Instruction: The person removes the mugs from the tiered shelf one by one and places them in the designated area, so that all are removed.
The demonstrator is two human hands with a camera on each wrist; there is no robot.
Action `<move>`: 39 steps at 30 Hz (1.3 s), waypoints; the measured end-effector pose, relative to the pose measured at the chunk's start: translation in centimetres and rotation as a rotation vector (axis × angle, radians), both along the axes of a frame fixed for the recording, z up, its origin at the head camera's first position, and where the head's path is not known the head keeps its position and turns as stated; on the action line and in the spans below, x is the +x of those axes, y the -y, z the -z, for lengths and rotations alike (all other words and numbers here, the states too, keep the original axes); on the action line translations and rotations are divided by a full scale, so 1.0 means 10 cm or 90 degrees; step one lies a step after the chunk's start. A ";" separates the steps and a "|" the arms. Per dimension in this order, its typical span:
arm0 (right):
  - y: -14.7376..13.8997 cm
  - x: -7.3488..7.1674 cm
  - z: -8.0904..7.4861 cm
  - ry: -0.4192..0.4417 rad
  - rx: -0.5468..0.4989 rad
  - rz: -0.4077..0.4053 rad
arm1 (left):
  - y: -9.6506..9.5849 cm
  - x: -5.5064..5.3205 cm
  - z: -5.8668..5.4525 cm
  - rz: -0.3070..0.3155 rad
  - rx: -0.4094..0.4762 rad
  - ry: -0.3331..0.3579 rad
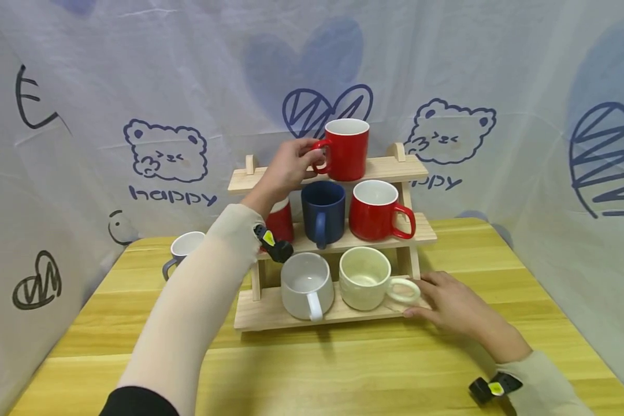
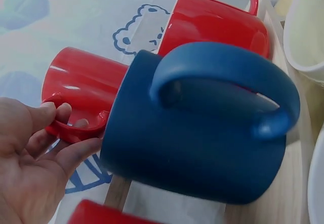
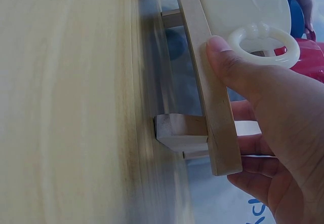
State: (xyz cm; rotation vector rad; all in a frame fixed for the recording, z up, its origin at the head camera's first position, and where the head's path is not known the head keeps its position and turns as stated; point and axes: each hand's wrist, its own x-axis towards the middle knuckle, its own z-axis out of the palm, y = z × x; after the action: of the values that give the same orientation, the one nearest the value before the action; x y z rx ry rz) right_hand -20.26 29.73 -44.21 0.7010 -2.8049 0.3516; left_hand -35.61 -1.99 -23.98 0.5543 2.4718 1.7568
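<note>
My left hand (image 1: pixel 291 164) pinches the handle of a red mug (image 1: pixel 349 151) with a white inside. The mug is upright at the top board of a three-tier wooden rack (image 1: pixel 260 309). In the left wrist view, thumb and fingers curl round that handle, beyond a blue mug (image 2: pixel 192 143). My right hand (image 1: pixel 455 303) grips the right end of the rack's lowest board. Its thumb (image 3: pixel 220 49) lies along the board's edge in the right wrist view, other fingers on the far side. Close by is the ring-shaped handle of a cream mug (image 1: pixel 364 283).
On the middle tier, another red mug (image 1: pixel 372 214) stands right of the blue one; a third red mug (image 1: pixel 281 222) is partly behind my left forearm. A grey-white mug (image 1: pixel 304 283) shares the lowest board. Left on the table (image 1: pixel 343 375), a grey mug (image 1: pixel 187 244) is partly hidden.
</note>
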 end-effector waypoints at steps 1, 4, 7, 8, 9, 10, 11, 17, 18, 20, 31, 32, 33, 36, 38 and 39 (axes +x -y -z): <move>0.00 0.00 0.00 -0.003 -0.001 -0.001 | 0.03 0.01 0.00 -0.003 0.007 0.002; 0.00 0.01 0.00 -0.007 -0.001 -0.003 | 0.11 0.03 0.00 -0.016 0.022 0.003; 0.01 0.01 -0.01 -0.002 -0.003 0.000 | 0.21 0.06 -0.01 -0.035 0.043 -0.004; 0.01 0.01 -0.01 0.001 -0.003 0.001 | 0.24 0.06 -0.01 -0.041 0.054 -0.006; 0.01 0.01 -0.02 0.003 -0.003 0.002 | 0.27 0.06 -0.02 -0.048 0.063 -0.007; 0.01 0.02 -0.02 0.005 -0.003 0.002 | 0.30 0.06 -0.02 -0.054 0.073 -0.006; 0.01 0.02 -0.02 0.008 -0.002 0.003 | 0.33 0.06 -0.02 -0.061 0.081 -0.005; 0.02 0.02 -0.05 0.015 -0.002 0.008 | 0.54 0.09 -0.07 -0.080 0.137 -0.008; 0.02 0.02 -0.05 0.017 -0.002 0.009 | 0.58 0.10 -0.08 -0.082 0.145 -0.010; 0.02 0.02 -0.06 0.022 -0.001 0.012 | 0.68 0.13 -0.08 -0.085 0.153 -0.018; 0.02 0.01 -0.02 0.006 0.006 -0.002 | 1.24 0.32 -0.03 -0.130 0.141 -0.054; 0.02 0.01 -0.02 0.006 0.006 -0.003 | 1.29 0.34 -0.02 -0.136 0.135 -0.054; 0.02 0.01 -0.02 0.005 0.006 -0.004 | 1.34 0.35 -0.01 -0.143 0.129 -0.052; 0.01 0.01 -0.02 0.005 0.007 -0.001 | 1.47 0.40 0.03 -0.160 0.114 -0.049; 0.01 0.01 -0.02 0.005 0.006 0.000 | 1.56 0.43 0.07 -0.169 0.108 -0.050; 0.02 0.01 -0.02 0.006 0.006 0.002 | 1.60 0.45 0.09 -0.176 0.104 -0.054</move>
State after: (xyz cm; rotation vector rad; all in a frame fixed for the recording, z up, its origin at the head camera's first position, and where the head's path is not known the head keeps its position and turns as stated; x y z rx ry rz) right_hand -20.12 29.56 -44.01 0.6995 -2.8181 0.3423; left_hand -31.15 -18.02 -24.90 0.3128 2.5830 2.0899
